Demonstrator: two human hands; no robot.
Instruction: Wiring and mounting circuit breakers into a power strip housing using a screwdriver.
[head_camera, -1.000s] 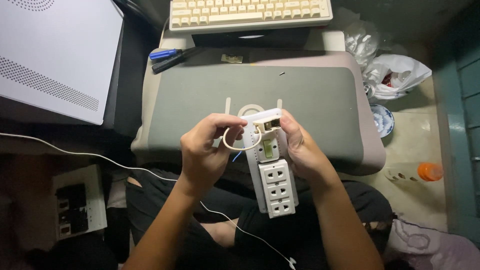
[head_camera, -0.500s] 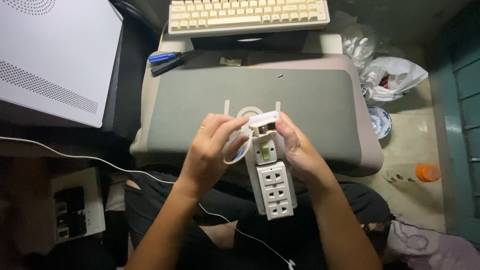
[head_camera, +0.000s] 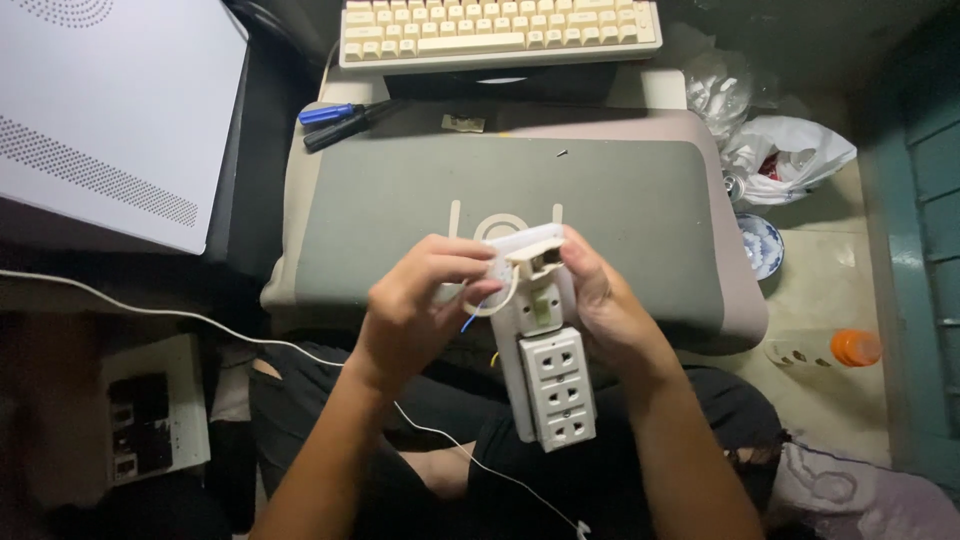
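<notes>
A white power strip (head_camera: 553, 385) stands lengthwise over my lap, its top end opened so a small inner part (head_camera: 540, 258) shows. My right hand (head_camera: 603, 300) grips the strip's right side near that open end. My left hand (head_camera: 420, 300) pinches the strip's upper left corner, where a white cord loop (head_camera: 492, 305) and a short blue wire (head_camera: 470, 320) hang out. Both hands hover just in front of the grey mat (head_camera: 400, 200).
A cream keyboard (head_camera: 500, 30) lies at the top. Blue and black screwdrivers (head_camera: 340, 120) rest at the mat's far left corner, a small screw (head_camera: 563, 153) further right. White case (head_camera: 100, 120) at left, plastic bags (head_camera: 790, 150) and an orange-capped bottle (head_camera: 830, 348) at right.
My hands and the strip have shifted slightly up toward the mat. My left fingers have moved from the cord loop to the strip's top corner.
</notes>
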